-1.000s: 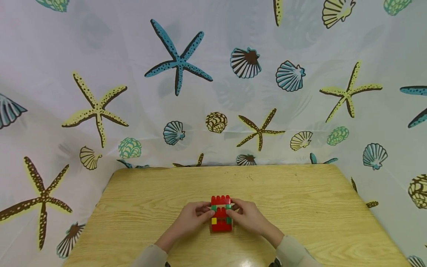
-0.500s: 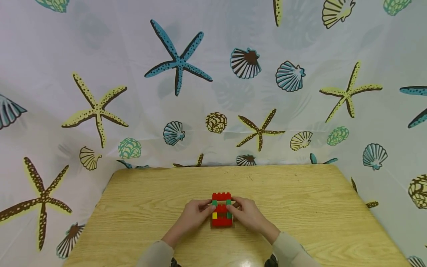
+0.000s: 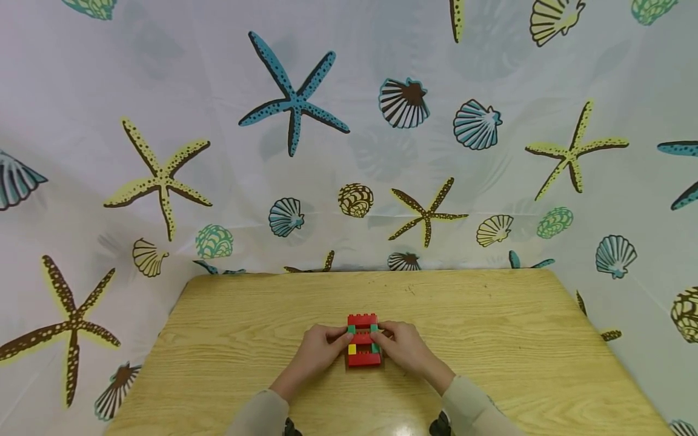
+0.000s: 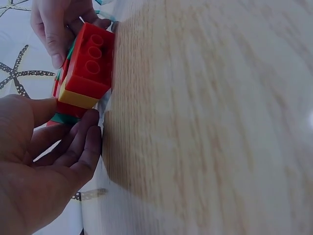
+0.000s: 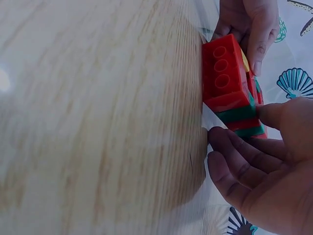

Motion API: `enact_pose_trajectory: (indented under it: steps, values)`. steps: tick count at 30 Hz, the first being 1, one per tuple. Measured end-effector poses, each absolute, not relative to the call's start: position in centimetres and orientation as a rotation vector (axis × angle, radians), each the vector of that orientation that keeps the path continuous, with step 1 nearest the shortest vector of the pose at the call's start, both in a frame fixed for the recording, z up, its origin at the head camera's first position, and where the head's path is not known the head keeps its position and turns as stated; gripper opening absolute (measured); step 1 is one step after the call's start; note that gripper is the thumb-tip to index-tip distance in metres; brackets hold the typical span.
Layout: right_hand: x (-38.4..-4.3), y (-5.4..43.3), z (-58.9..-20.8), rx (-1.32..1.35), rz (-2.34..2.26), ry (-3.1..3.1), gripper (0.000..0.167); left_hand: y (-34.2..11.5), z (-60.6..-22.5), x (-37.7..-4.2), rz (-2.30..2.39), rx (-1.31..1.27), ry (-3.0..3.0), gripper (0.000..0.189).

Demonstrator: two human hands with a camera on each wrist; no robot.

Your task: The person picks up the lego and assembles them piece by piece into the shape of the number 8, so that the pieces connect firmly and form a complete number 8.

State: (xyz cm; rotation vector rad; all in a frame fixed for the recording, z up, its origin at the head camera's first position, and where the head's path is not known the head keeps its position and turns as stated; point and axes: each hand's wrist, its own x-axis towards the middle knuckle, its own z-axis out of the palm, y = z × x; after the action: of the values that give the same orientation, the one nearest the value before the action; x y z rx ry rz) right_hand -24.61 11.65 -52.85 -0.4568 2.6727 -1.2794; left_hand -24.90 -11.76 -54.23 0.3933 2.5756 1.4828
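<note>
A structure of toy building bricks (image 3: 364,360) lies on the table between the two hands. It has three red rows joined by small green bricks and one yellow brick, with gaps showing through. My left hand (image 3: 318,350) pinches its left side, the thumb on top near a green brick. From the right, my right hand (image 3: 404,347) grips the opposite side in the same way. In the left wrist view the red end brick (image 4: 90,61) shows its hollow underside with round tubes, and the yellow brick (image 4: 78,99) beside it. Green bricks (image 5: 237,113) show in the right wrist view.
A light wooden table (image 3: 245,315) extends around the hands. White fabric (image 3: 327,157) printed with starfish and shells hangs behind the table and along both sides.
Both hands have moved the brick structure slightly away from the person, and it now looks flatter toward the table. The grip of both hands stays on its sides.
</note>
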Motion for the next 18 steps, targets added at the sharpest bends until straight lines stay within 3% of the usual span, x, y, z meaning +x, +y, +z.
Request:
enact_pose_trajectory:
  steps: [18]
  values:
    - [-25.09, 11.34, -53.38, -0.469, -1.256, 2.735, 0.042, -11.39, -54.53, -25.25, 1.481, 0.350, 2.580, 0.035]
